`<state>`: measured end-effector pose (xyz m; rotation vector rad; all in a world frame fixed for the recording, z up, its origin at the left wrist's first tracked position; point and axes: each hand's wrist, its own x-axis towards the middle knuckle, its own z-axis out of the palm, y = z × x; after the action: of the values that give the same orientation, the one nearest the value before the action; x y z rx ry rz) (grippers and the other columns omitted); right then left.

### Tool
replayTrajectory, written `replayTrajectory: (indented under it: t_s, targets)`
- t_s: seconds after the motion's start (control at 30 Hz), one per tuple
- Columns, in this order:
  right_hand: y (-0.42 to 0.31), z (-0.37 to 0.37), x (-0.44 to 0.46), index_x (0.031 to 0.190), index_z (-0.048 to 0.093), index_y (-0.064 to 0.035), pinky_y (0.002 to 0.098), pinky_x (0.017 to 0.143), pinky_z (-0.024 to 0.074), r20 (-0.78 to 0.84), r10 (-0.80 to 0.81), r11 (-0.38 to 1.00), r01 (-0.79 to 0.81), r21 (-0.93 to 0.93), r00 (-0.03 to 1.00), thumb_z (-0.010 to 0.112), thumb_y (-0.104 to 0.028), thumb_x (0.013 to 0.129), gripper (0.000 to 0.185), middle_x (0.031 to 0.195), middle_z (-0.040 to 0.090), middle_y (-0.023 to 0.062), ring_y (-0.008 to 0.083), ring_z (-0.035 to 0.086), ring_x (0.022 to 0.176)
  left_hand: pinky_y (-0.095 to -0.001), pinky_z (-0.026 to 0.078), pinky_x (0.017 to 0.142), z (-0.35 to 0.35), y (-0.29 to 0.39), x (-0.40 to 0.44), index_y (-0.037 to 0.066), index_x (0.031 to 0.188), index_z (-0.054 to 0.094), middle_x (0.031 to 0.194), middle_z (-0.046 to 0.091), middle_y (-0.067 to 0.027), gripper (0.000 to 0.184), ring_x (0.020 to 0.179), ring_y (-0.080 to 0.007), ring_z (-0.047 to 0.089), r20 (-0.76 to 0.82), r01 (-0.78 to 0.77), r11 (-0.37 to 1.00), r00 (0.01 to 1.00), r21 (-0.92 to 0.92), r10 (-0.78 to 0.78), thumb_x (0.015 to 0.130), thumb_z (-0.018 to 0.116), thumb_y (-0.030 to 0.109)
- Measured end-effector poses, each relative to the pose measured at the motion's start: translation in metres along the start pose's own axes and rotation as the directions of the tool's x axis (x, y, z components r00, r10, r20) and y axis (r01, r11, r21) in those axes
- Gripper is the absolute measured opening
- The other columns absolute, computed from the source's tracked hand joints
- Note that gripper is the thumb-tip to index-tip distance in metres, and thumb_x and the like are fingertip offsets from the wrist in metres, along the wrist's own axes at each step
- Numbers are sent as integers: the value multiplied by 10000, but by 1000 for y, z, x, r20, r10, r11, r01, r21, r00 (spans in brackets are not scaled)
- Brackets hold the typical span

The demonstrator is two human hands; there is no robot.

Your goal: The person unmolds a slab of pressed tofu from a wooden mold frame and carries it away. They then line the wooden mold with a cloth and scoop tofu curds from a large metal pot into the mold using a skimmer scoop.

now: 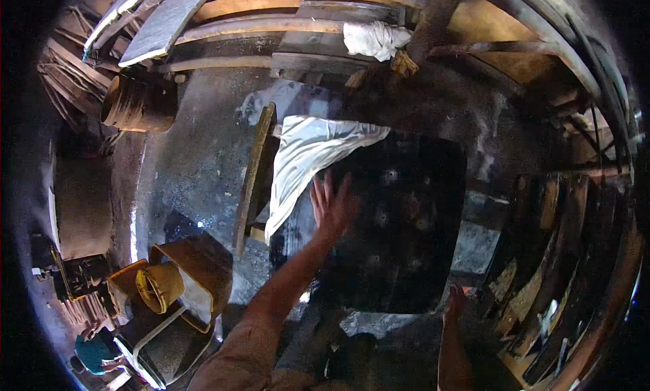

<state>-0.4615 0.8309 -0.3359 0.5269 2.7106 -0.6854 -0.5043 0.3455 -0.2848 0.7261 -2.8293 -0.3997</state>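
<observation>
A large dark, square, flat-topped piece (399,222) with several small pale spots lies in front of me; its exact kind I cannot tell. White cloth (305,150) drapes in folds over its far left corner. My left hand (332,205) is open, fingers spread, over the dark surface beside the cloth's lower edge. Whether its fingertips touch the cloth is unclear. Close to the near right corner of the dark piece is my right hand (457,299), seen edge-on in shadow, with its fingers mostly hidden.
A wooden plank (256,181) stands along the left side. Further left are a yellow bucket (159,287) and a rusty drum (139,103). Long timbers (264,29) lie at the back, with a crumpled white cloth (376,39). Dark boards (562,255) lean at right. Another person (98,350) is at lower left.
</observation>
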Motion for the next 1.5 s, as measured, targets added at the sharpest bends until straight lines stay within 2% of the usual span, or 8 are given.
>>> replayTrajectory:
  t_s: [0.2,0.3,0.8,0.9,1.0,1.1,1.2,1.5]
  targets:
    - [-42,23,70,1226,433,-40,399,921,381,326,-32,897,-117,427,945,547,-287,848,466,1180,496,137,255,460,1104,-535,272,966,30,-82,186,171,1296,371,1305,350,-197,659,1191,-453,306,52,355,887,921,295,-386,787,455,581]
    - [-58,31,79,1291,366,-53,394,966,355,379,-67,778,-189,600,923,567,-313,837,561,1249,454,124,252,418,1172,-378,436,814,74,-204,210,39,1240,377,1157,521,-152,763,1019,-276,534,428,539,736,826,-409,-367,731,579,569]
    - [-94,34,80,1283,383,-34,375,1011,273,258,-639,529,170,832,724,522,-411,837,600,1343,344,137,229,329,1239,-453,394,806,4,-200,-57,-30,1116,532,1067,561,-210,772,968,-305,542,774,902,232,432,-365,-462,706,557,624]
    - [-131,15,82,1259,414,-20,349,992,284,568,262,805,-502,317,780,522,-419,838,590,1318,382,145,219,352,1218,-472,391,830,36,-236,-82,-35,1155,496,1126,524,-205,793,1012,-316,510,763,899,286,435,-333,-479,688,584,601]
    - [-115,9,75,1259,421,-27,361,979,286,531,-160,711,-276,647,832,517,-412,846,572,1320,377,142,217,368,1194,-495,377,859,49,-249,-85,-22,1193,461,1187,472,-199,807,1063,-331,463,770,893,326,437,-310,-466,674,608,578]
    - [-136,-10,75,1332,331,-138,491,1051,139,633,98,811,-431,396,768,526,-504,808,668,1406,253,65,217,169,1315,-528,340,895,-17,-187,-45,28,1230,425,1254,389,-190,799,1128,-355,384,788,870,404,451,-283,-420,663,630,553]
    - [-81,4,81,1287,383,-31,391,979,281,427,-516,676,48,735,742,471,-306,899,484,1349,329,115,227,363,1178,-561,304,931,-83,-139,-21,78,1267,389,1320,306,-181,805,1194,-380,306,788,834,481,478,-270,-387,653,651,529]
    - [-175,-216,-74,1102,542,-79,343,875,346,312,56,740,-249,625,948,570,-344,823,386,1057,557,46,185,483,983,-461,324,977,-246,-77,-50,5,1307,302,1261,419,-163,781,1186,-288,390,732,851,207,522,-483,-438,739,647,415]
